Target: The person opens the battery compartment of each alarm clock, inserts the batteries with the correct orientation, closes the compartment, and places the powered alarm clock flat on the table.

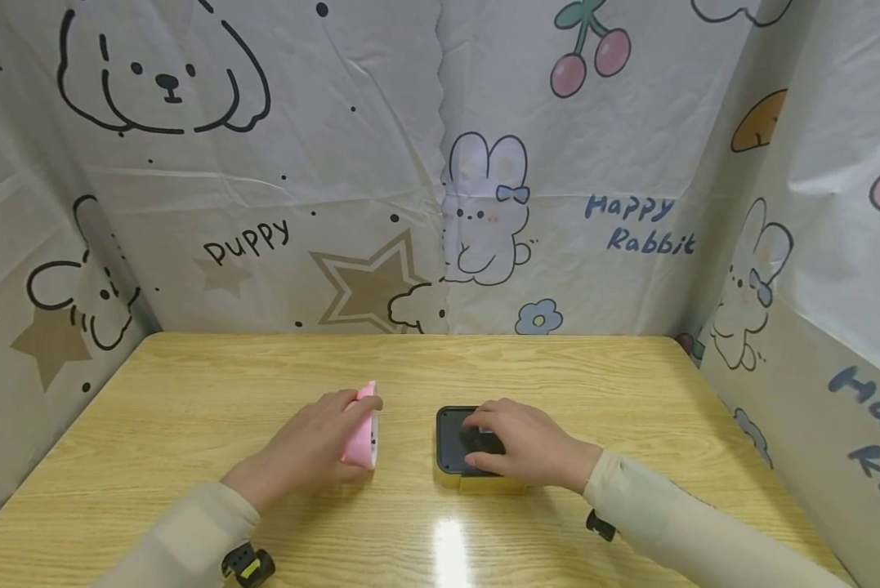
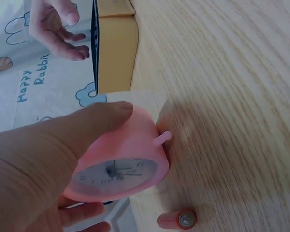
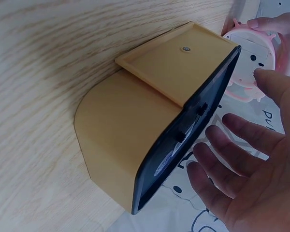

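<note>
My left hand [image 1: 310,441] grips a pink alarm clock [image 2: 123,137], its thumb across the body. The clock's pale dial with hands shows in the left wrist view, and a small pink foot sticks out of its side. My right hand [image 1: 524,445] hovers close over a yellow box [image 3: 121,123] with a black recessed top [image 1: 453,449]. Its fingers are spread and loosely bent beside the black side, with nothing between them in the right wrist view. A yellow panel [image 3: 176,58] with a screw juts from the box's side.
A red battery [image 2: 176,219] lies near the clock in the left wrist view. Both hands work over a wood-grain table [image 1: 212,376]. Cartoon-printed cloth [image 1: 278,171] hangs behind it and along both sides.
</note>
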`<state>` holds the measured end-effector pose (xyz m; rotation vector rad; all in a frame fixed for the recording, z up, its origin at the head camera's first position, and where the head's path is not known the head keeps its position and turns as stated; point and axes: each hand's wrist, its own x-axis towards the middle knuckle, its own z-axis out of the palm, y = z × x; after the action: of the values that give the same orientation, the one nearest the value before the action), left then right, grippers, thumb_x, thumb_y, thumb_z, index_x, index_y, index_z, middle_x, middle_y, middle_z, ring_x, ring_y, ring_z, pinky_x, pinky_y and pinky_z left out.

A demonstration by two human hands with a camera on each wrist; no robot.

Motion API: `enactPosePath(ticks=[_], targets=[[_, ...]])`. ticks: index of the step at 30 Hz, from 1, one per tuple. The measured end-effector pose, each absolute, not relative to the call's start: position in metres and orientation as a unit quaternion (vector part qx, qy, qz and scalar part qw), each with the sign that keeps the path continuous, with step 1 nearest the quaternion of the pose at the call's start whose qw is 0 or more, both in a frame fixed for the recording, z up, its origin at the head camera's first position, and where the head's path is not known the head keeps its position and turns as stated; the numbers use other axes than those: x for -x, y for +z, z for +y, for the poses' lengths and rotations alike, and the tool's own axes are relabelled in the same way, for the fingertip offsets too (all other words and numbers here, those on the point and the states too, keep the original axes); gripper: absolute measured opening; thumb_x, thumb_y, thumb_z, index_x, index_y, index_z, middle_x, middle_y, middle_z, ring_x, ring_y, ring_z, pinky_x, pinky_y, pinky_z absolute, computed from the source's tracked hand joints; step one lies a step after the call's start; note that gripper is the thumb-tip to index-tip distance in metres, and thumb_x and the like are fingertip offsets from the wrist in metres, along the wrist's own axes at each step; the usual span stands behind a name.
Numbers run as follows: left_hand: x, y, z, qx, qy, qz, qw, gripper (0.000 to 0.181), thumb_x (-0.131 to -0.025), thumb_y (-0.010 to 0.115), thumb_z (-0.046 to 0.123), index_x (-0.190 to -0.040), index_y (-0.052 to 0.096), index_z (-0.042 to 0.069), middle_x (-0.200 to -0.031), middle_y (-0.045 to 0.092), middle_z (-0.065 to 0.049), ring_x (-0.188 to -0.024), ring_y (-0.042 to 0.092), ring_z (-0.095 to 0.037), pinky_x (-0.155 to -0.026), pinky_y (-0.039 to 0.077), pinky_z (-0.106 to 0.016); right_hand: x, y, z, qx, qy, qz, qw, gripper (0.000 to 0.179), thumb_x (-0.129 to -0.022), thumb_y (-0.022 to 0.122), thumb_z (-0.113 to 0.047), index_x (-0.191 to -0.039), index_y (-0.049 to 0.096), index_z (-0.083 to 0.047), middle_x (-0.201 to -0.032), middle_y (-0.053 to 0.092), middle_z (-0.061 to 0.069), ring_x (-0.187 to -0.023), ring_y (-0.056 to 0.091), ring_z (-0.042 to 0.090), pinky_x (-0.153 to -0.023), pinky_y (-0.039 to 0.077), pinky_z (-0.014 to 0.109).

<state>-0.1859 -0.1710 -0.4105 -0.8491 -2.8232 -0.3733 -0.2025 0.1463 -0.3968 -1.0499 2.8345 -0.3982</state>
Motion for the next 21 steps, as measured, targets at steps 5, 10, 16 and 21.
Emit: enactPosePath(ticks=[5, 10, 16, 21], targets=[[0.1846, -0.4111, -0.1686, 0.283, -0.114, -0.947, 0.101, 0.076, -0.063, 0.093, 0.028, -0.129, 0.057, 0.017, -0.118, 0.062, -0.010, -0.101, 0.058, -0.023, -0.079, 0.053, -0.041, 0.2025, -0.3978, 0.1471, 0.342, -0.129, 0.930, 0.047, 0.046, -0.095, 0.069, -0.043, -0.131, 0.067, -0.016, -0.130, 0.067, 0.006, -0.118, 0.065, 0.021, -0.097, 0.056, 0.043], [0.1840, -0.4103, -0.1662, 0.279, -0.122, -0.947, 0.099, 0.075, -0.064, 0.093, 0.031, -0.129, 0.056, 0.017, -0.119, 0.062, -0.010, -0.102, 0.059, -0.023, -0.081, 0.053, -0.041, 0.2030, -0.3988, 0.1472, 0.342, -0.127, 0.930, 0.048, 0.046, -0.095, 0.069, -0.043, -0.131, 0.067, -0.015, -0.131, 0.067, 0.007, -0.119, 0.064, 0.023, -0.097, 0.056, 0.043], [0.1825, -0.4121, -0.1629, 0.266, -0.146, -0.949, 0.084, 0.081, -0.066, 0.093, 0.038, -0.133, 0.054, 0.016, -0.126, 0.063, -0.012, -0.111, 0.059, -0.027, -0.093, 0.054, -0.048, 0.2030, -0.3979, 0.1468, 0.344, -0.128, 0.929, 0.051, 0.045, -0.095, 0.069, -0.043, -0.131, 0.067, -0.015, -0.131, 0.067, 0.006, -0.120, 0.064, 0.023, -0.098, 0.055, 0.043], [0.1818, -0.4140, -0.1611, 0.258, -0.162, -0.949, 0.080, 0.082, -0.064, 0.095, 0.036, -0.132, 0.054, 0.017, -0.129, 0.063, -0.011, -0.118, 0.058, -0.029, -0.100, 0.052, -0.050, 0.2023, -0.3962, 0.1462, 0.344, -0.130, 0.928, 0.055, 0.046, -0.095, 0.069, -0.042, -0.132, 0.067, -0.015, -0.132, 0.067, 0.007, -0.120, 0.064, 0.023, -0.098, 0.055, 0.044]])
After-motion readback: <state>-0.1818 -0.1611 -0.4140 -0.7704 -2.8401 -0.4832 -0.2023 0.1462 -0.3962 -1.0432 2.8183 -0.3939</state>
